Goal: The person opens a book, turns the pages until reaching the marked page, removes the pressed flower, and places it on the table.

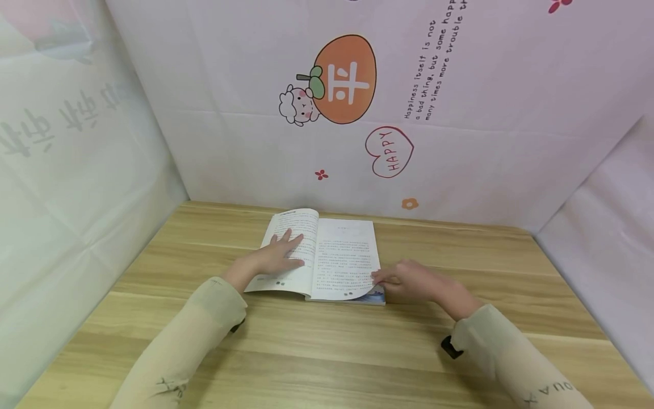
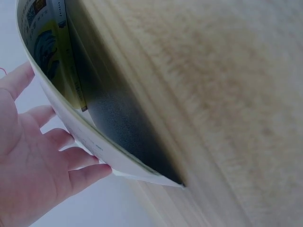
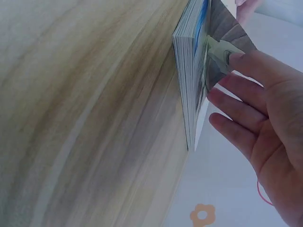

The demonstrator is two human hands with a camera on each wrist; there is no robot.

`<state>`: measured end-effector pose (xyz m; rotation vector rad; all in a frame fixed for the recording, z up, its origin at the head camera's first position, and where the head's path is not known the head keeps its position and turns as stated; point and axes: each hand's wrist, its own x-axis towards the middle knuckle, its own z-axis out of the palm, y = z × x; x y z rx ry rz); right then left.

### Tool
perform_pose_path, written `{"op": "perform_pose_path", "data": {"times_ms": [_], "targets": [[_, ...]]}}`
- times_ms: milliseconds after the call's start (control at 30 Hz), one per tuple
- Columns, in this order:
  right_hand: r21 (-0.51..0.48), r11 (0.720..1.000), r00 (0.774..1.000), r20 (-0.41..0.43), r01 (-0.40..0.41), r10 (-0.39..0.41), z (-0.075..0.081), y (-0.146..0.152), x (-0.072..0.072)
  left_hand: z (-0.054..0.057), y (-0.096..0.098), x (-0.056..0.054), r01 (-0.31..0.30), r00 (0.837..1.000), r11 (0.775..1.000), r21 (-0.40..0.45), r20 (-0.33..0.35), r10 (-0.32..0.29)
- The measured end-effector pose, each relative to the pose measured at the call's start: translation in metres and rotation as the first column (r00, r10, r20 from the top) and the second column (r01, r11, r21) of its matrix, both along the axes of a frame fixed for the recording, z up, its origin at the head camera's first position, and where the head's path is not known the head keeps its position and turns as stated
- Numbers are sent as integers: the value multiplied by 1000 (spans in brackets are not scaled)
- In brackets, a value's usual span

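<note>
An open book (image 1: pixel 343 250) with printed text lies on the wooden table, near its back edge. Spread fingers of my left hand (image 1: pixel 276 255) rest on the left-hand page; in the left wrist view that side of the book (image 2: pixel 80 123) bows up off the table. My right hand (image 1: pixel 409 277) pinches the lower right corner of the right-hand page between thumb and fingers. That corner is lifted, and a blue coloured page shows beneath it. From the right wrist view, a grey illustrated underside of the lifted page (image 3: pixel 227 38) faces the thumb, beside the thick page block (image 3: pixel 187 71).
A white printed cloth (image 1: pixel 245 142) hangs behind the wooden table (image 1: pixel 317 352), with more white cloth on the left (image 1: pixel 76 187) and right (image 1: pixel 603 216). Dark straps (image 1: pixel 452 346) show at both wrists, by the light sleeves.
</note>
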<state>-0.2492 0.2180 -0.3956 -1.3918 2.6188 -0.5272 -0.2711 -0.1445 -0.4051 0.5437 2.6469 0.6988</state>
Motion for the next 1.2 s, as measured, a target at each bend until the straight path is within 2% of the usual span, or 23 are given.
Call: {"op": "perform_pose_path", "data": {"times_ms": [267, 367, 433, 500, 600, 700, 767, 900, 967, 1033, 1100, 1200], "targets": [[-49, 999, 997, -71, 17, -21, 0, -2, 1, 1, 0, -1, 6, 1000, 1000, -8, -3, -6], [-73, 992, 989, -99, 103, -110, -2, -5, 2, 1, 0, -1, 8, 1000, 1000, -5, 2, -8], [-77, 974, 972, -82, 215, -221, -4, -9, 3, 1, 0, -1, 8, 1000, 1000, -1, 4, -8], [-67, 937, 939, -8, 342, -343, -6, -13, 3, 1, 0, -1, 7, 1000, 1000, 6, 4, -7], [-60, 889, 882, 166, 455, -440, -9, -21, 3, 1, 0, -1, 4, 1000, 1000, 15, 2, -4], [-134, 871, 843, 354, 474, -404, -11, -31, 4, 0, 0, -1, 3, 1000, 1000, 17, -4, -3], [-213, 862, 832, 444, 459, -333, -11, -38, 4, 0, 0, -1, 0, 1000, 1000, 17, -7, 1], [-328, 865, 846, 503, 378, -179, -13, -53, 6, 1, 1, 1, -7, 1000, 1000, 28, -10, 7], [-371, 872, 858, 503, 319, -100, -15, -61, 7, 1, 1, 2, -9, 1000, 999, 40, -16, 10], [-391, 885, 883, 468, 254, -47, -17, -68, 8, 0, 1, 1, -12, 1000, 998, 66, -27, 14], [-388, 898, 909, 415, 207, -30, -17, -74, 10, 0, 1, 0, -14, 999, 995, 99, -49, 19], [-334, 925, 941, 332, 180, -63, -16, -81, 13, 0, 2, -1, -27, 995, 986, 164, -86, 42]]}}
